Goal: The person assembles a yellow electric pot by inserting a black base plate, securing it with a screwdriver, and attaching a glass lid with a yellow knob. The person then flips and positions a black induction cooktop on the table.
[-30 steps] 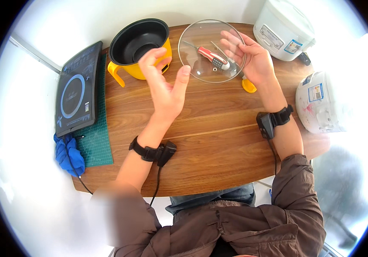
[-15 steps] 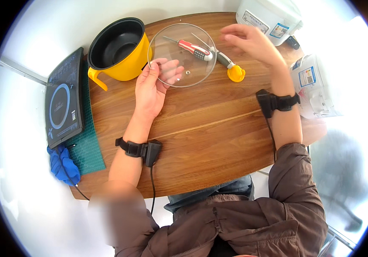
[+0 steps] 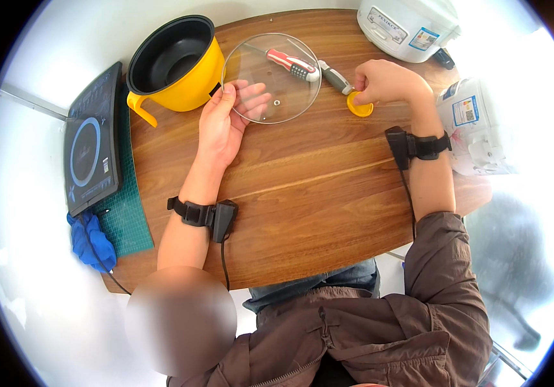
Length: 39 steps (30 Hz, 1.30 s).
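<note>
Two hands: left hand [image 3: 223, 124] pinches glass lid [image 3: 273, 79] by left rim, above wooden table [image 3: 302, 187]; right hand [image 3: 389, 82], fingers curled, at yellow knob [image 3: 360, 107], can't tell if gripped

The head view came from a worn fisheye camera, looking steeply down and forward from above the brown jacket [image 3: 367, 335], near the tabletop [image 3: 309, 206], which filled the middle and showed almost whole.
</note>
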Available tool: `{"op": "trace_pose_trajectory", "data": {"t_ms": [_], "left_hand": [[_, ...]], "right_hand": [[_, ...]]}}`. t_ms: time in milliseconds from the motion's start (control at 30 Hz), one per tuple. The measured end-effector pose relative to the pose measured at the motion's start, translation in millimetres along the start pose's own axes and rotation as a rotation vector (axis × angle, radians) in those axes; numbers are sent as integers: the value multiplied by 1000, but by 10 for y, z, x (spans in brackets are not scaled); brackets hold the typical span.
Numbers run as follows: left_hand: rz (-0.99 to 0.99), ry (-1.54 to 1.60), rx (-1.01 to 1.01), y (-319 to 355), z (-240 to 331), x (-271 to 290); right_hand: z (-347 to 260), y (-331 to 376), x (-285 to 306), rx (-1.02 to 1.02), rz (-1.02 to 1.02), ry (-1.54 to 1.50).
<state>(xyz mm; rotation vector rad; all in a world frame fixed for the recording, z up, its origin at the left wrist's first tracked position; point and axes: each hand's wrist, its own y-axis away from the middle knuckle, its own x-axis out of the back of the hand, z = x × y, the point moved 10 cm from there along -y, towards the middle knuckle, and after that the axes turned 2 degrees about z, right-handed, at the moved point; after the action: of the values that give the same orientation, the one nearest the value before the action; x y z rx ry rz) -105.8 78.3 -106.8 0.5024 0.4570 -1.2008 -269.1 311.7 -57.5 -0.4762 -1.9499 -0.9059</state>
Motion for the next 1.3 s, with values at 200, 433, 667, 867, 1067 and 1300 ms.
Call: {"op": "trace_pose_trajectory", "data": {"t_ms": [200, 433, 667, 867, 1067, 1300], "left_hand": [[28, -28, 8, 30, 12, 2], [-53, -31, -52, 50, 76, -146], [-88, -90, -128, 111, 143, -222], [-140, -84, -161, 112, 163, -275], [-174, -39, -176, 137, 192, -324], [-134, 101, -135, 125, 174, -259]], "right_hand": [[93, 171, 220, 25, 21, -182], [-503, 392, 630, 455, 398, -523], [-1395, 555, 463, 740, 853, -178], [-1506, 554, 291, 812, 1045, -145], [-1477, 606, 281, 776, 1115, -200], [-1636, 641, 190, 937, 899, -17]]}}
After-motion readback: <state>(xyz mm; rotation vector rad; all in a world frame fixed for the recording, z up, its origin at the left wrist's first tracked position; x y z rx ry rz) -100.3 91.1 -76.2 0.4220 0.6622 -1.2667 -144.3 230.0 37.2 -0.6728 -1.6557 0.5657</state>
